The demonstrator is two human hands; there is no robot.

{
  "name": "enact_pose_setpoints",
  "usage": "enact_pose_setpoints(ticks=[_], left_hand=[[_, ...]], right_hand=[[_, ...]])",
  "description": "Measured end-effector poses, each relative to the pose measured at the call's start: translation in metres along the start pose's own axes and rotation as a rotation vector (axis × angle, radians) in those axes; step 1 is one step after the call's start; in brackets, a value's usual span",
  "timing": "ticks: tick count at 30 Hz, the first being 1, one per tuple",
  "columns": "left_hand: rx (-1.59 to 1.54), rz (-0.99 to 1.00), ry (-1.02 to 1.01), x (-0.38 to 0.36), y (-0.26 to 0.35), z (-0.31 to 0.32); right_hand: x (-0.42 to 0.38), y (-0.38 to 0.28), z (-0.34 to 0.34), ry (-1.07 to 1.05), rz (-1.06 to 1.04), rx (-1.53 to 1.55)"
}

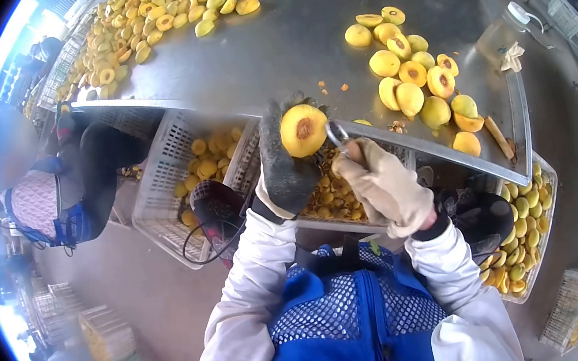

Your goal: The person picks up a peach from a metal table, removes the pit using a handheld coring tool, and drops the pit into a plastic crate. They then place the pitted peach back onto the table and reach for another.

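My left hand (284, 170), in a dark, stained glove, is closed around a yellow peach half (303, 131) with its cut face and brown pit area turned up. Beside the fruit, my right hand (392, 192) in a cream glove grips a metal loop pitting tool (335, 133). The tool's rounded end is right at the peach half's edge; its handle is hidden in my fingers. Below both hands is a crate of pits and scraps (332, 200). More peach halves (410, 98) lie to the right on the metal table (272, 57).
A large peach pile (155, 14) covers the table's far left. White crates of peaches stand left (157, 191) and right (549, 218) of my knees. A clear jug (501, 36) and a wooden stick (499, 138) are near the table's right edge. Another person (61, 190) sits at left.
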State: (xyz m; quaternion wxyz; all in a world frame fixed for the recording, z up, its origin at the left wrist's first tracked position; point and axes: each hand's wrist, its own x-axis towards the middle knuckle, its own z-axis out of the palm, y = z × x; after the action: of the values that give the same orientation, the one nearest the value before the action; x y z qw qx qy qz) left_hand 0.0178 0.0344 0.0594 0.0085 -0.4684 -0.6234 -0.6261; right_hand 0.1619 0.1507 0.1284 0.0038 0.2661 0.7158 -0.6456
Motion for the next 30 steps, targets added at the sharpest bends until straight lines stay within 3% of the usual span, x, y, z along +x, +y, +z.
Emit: enact_pose_setpoints(ticks=[1,2,5,8,12,18,20,21,24,27,28,29,30], left_hand=[[0.010,0.027,0.008,-0.001,0.004,0.000],[-0.219,-0.080,0.036,-0.001,0.001,0.003],[-0.306,-0.190,0.036,-0.006,0.010,0.000],[-0.095,-0.056,0.027,-0.006,0.010,-0.003],[-0.082,-0.034,0.077,-0.009,0.013,-0.005],[-0.198,-0.152,-0.021,-0.011,0.010,-0.014],[-0.245,-0.212,-0.217,-0.016,0.005,-0.023],[-0.249,-0.224,-0.221,-0.016,0.004,-0.025],[-0.070,-0.103,-0.285,-0.006,0.023,-0.030],[-0.060,-0.126,-0.391,-0.005,0.005,-0.038],[-0.273,-0.261,-0.360,-0.010,0.004,-0.037],[-0.272,-0.269,-0.367,-0.012,0.003,-0.035],[-0.384,-0.361,-0.351,-0.013,0.000,-0.033]], right_hand=[[0.008,0.006,0.007,0.044,-0.149,-0.122],[0.008,-0.004,0.008,-0.024,-0.060,-0.143],[0.012,-0.016,0.020,0.010,-0.054,-0.295],[0.008,-0.026,0.024,-0.029,0.047,-0.303],[0.014,-0.021,0.022,-0.086,0.078,-0.327],[0.011,-0.010,0.010,-0.259,0.092,-0.181],[0.004,-0.019,0.006,-0.287,0.110,-0.213],[0.003,-0.022,0.004,-0.314,0.113,-0.250],[0.005,-0.013,0.001,-0.346,0.101,-0.271],[0.014,0.003,-0.007,-0.394,0.037,-0.249],[0.015,0.011,-0.007,-0.405,-0.033,-0.256],[0.013,0.008,-0.009,-0.406,-0.028,-0.246],[0.010,-0.001,-0.012,-0.421,0.065,-0.265]])
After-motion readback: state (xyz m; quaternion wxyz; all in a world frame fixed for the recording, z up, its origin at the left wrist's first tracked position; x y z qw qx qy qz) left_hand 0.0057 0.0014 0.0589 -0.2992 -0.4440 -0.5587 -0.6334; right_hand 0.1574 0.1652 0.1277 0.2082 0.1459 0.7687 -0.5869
